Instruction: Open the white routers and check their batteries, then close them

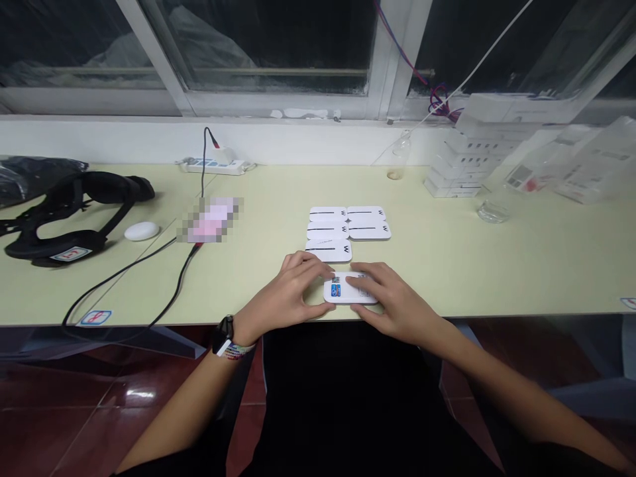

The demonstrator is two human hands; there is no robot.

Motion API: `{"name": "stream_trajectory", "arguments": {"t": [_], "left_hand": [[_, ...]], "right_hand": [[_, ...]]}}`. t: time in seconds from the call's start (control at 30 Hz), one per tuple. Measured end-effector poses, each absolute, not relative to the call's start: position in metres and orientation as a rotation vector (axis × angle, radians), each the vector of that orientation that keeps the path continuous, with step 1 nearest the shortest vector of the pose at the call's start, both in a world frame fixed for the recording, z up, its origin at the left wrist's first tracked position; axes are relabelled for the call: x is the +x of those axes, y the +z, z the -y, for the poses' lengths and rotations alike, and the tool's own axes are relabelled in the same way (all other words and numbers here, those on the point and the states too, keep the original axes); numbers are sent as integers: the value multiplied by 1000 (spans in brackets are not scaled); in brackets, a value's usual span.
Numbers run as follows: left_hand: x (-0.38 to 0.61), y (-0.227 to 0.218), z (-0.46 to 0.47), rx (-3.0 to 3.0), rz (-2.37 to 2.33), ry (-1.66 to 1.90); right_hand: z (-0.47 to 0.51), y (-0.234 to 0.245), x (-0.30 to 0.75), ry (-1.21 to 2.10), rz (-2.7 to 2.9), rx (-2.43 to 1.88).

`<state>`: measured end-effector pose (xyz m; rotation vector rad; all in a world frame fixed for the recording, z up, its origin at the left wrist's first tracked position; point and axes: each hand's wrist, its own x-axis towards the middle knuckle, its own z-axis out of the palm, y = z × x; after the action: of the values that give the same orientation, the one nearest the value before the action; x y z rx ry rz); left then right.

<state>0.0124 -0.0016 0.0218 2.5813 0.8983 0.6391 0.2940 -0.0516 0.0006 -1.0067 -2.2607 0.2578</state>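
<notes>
A flat white rounded device (342,291) lies near the table's front edge, with a blue sticker, a small patterned label and a printed code on its upper face. My left hand (288,291) holds its left end, thumb at the near side and fingers at the far side. Around the right end closes my right hand (395,301), its thumb along the near edge and one finger across the top, partly covering the code. Just beyond, several white rounded pieces (328,250) marked with a black line and a W lie in two columns.
At left are a black headset (69,225), a white oval object (142,230), and a blurred-out pink item (211,220) beside a black cable (179,298). A power strip (213,165) lies by the wall. Stacked white boxes (460,162), a bottle (399,156) and a clear cup (493,211) stand right.
</notes>
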Motion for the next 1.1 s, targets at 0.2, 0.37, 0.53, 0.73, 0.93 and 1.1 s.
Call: {"name": "stream_trajectory", "arguments": {"t": [0.2,0.37,0.53,0.73,0.93,1.1], "left_hand": [[14,23,2,2649,-844,711],[19,21,3,2771,-810,815],[22,19,2,2877,-787,827],[21,24,4,2933,-808,771],[16,20,2,3027,-738,762],[16,19,1,2999,-708,785]], "right_hand": [[49,4,302,107,2332,-967],[50,6,305,-29,2410,-968],[51,2,308,-35,2399,-1000],[45,-6,318,-31,2340,-941],[43,-7,316,-19,2286,-869],[42,-4,312,-49,2286,-848]]}}
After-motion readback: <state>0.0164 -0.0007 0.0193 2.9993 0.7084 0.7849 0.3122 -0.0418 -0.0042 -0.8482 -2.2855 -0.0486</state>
